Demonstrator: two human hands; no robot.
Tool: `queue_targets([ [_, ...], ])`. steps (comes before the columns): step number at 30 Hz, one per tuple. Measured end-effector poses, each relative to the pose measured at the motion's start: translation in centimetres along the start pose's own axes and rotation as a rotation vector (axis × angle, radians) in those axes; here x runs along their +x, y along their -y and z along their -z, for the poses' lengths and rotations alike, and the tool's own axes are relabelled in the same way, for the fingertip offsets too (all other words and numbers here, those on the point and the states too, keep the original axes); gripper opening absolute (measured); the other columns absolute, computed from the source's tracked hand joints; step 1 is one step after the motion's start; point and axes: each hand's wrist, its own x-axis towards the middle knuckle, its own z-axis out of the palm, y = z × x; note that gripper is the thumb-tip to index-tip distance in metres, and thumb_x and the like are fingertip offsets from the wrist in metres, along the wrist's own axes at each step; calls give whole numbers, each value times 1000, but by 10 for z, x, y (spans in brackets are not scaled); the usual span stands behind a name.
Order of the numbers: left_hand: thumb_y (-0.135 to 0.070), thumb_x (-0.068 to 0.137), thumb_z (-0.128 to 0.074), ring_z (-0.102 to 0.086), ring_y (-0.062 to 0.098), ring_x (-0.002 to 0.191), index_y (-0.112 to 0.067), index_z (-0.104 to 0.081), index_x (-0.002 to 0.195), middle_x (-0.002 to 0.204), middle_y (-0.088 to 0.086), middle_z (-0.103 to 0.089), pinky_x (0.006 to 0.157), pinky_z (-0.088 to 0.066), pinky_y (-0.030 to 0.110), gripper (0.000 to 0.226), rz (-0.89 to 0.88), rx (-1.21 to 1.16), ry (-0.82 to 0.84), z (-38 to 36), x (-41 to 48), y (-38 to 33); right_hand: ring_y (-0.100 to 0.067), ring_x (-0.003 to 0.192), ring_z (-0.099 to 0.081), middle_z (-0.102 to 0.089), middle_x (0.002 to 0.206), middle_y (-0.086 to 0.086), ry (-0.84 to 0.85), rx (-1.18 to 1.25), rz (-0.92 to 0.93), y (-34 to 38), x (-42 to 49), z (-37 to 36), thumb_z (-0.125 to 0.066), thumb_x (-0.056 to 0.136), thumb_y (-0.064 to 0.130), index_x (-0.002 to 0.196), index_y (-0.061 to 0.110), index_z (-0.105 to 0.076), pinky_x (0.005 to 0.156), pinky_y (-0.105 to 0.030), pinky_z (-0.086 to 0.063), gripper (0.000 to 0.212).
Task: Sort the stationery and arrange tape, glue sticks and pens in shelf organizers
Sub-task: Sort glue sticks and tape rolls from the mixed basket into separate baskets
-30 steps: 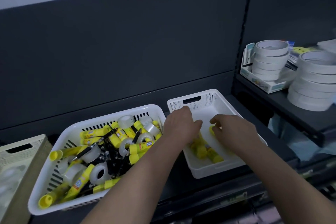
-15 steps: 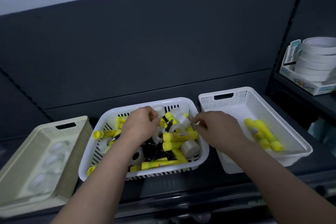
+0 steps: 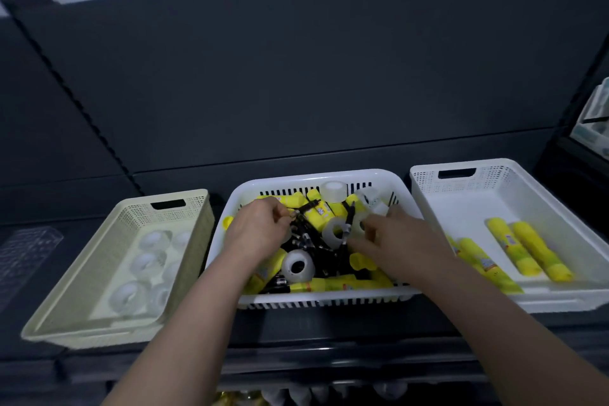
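The sorting is mid-way: both hands work in the middle basket (image 3: 316, 298) on the shelf, where glue sticks, tape and black pens (image 3: 309, 241) still lie mixed. The left hand (image 3: 257, 231) is curled, pinching at the black pens. The right hand (image 3: 405, 241) bends over a tape roll (image 3: 334, 231), though blur hides whether it grips. Next, I judge, the tape goes left to the beige organizer (image 3: 99, 330), while the glue sticks (image 3: 534, 250) go in the white organizer (image 3: 428, 194).

Cluttered middle basket (image 3: 329, 298); roomy right basket (image 3: 461, 217)
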Motion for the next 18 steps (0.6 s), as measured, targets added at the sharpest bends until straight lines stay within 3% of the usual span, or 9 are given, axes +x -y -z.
queue_targets([
  [3, -26, 90, -57, -59, 20, 94, -25, -62, 91, 97, -6, -67, 78, -49, 32, 6, 19, -1, -15, 6, 6, 6, -22, 77, -54, -42, 106, -3, 4, 30, -40, 4, -3, 2, -61, 82, 37, 92, 25, -51, 69, -31, -46, 18],
  [6, -26, 90, -58, -59, 20, 97, -27, -60, 89, 100, -6, -67, 83, -50, 34, 3, 6, -11, 20, 6, 12, 6, -19, 73, -52, -37, 106, -1, -1, 131, -92, 5, -6, 0, -66, 74, 20, 107, 26, -51, 60, -28, -39, 37],
  [11, -21, 84, -63, -59, 17, 90, -31, -59, 76, 87, -11, -63, 79, -52, 34, 13, -101, 26, 139, 4, 16, 4, -12, 78, -49, -49, 99, 5, -85, 264, -62, 11, -4, -4, -63, 73, 18, 124, 32, -44, 50, -18, -29, 56],
  [15, -18, 85, -60, -56, 20, 87, -33, -60, 76, 88, -10, -62, 82, -53, 35, 18, -84, 56, 71, 11, 19, 11, -16, 88, -56, -64, 107, 5, -15, 192, -43, 16, -4, -12, -62, 76, 20, 129, 31, -45, 59, -23, -41, 57],
  [18, -21, 86, -60, -61, 18, 92, -32, -58, 73, 93, -10, -67, 79, -51, 31, 17, -37, 84, 11, 24, 21, 27, -16, 90, -60, -67, 102, 7, -145, 211, -8, 25, -3, -10, -60, 74, 28, 123, 33, -52, 66, -27, -46, 50],
])
